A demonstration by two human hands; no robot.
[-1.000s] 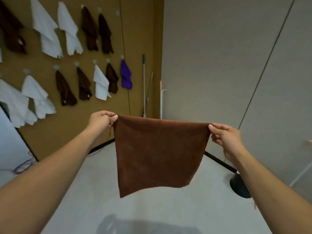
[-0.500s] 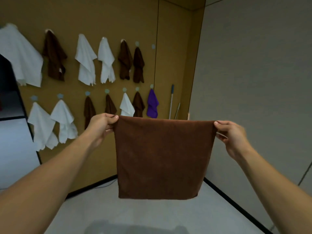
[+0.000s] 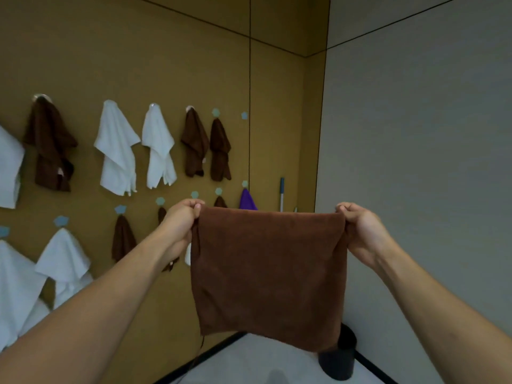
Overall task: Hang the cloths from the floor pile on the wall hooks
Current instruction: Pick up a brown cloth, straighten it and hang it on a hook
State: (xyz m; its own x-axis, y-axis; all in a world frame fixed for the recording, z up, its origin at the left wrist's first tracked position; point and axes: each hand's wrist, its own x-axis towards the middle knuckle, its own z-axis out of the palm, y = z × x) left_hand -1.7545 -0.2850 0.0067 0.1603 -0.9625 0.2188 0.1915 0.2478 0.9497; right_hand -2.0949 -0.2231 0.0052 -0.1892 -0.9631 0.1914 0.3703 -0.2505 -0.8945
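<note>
Here the brown cloth point(image 3: 268, 275) hung flat between both hands, its top edge running level from side to side. The left hand point(image 3: 180, 221) pinched the upper left corner, and the right hand point(image 3: 360, 231) pinched the upper right. The one bare hook point(image 3: 244, 115), at the right end of the upper row, lay above the cloth and toward its left half, nearer the left hand.
</note>
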